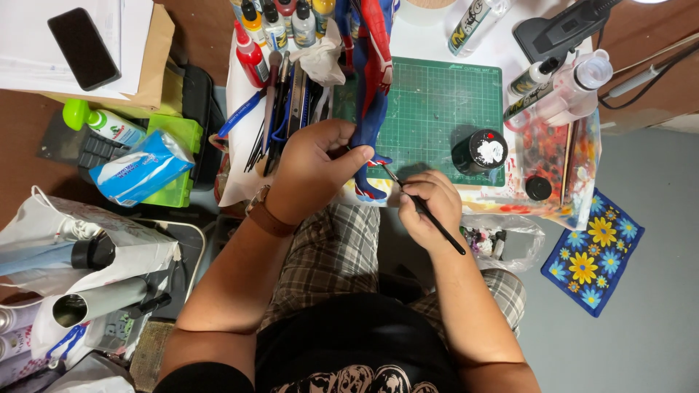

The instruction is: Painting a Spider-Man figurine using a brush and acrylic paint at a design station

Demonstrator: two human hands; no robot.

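Note:
A red and blue action figure lies along the left side of the green cutting mat, feet toward me. My left hand grips its lower leg near the boot. My right hand holds a thin black paintbrush like a pen, the tip touching the figure's foot area. A black paint jar with its white-smeared lid stands on the mat just right of my right hand.
Paint bottles and a bundle of brushes sit left of the figure. A paint-stained palette, a small black cap and squeeze bottles are at right. A tissue pack, phone and flowered cloth lie around.

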